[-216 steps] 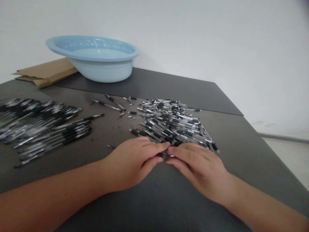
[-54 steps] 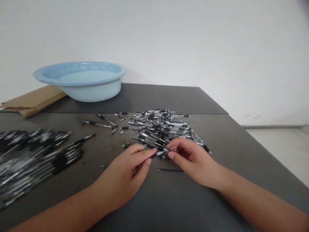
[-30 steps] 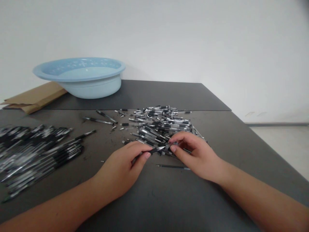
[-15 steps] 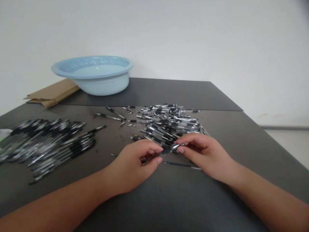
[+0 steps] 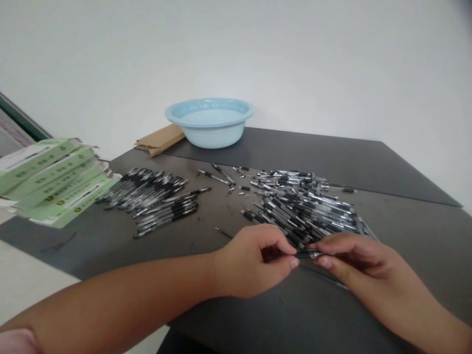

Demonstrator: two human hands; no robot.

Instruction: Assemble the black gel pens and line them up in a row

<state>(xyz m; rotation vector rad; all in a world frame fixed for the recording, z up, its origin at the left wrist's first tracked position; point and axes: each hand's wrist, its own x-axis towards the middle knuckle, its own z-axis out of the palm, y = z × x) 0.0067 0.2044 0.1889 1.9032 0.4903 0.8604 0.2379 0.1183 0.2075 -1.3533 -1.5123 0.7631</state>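
Note:
In the head view my left hand (image 5: 254, 263) is closed in a pinch on the barrel of a pen (image 5: 304, 254), mostly hidden by the fingers. My right hand (image 5: 372, 270) pinches the pen's shiny tip end with thumb and forefinger. Just beyond both hands spreads a heap of pens and pen parts (image 5: 295, 211), clear and silver with black grips. A dark thin refill or pen (image 5: 326, 278) lies under the right hand. Another dark slim piece (image 5: 223, 233) pokes out behind the left hand.
Rows of pens (image 5: 165, 196) lie at the left. Beyond them stand green and white cartons (image 5: 62, 182). A light blue basin (image 5: 214, 135) rests at the back beside a brown paper package (image 5: 162, 139). Small tips and two pens (image 5: 214, 176) lie between the groups.
The view has swung left, bringing the green cartons into sight and shifting everything rightward. Both hands still hold the pen between them, with its dark grip now less visible.

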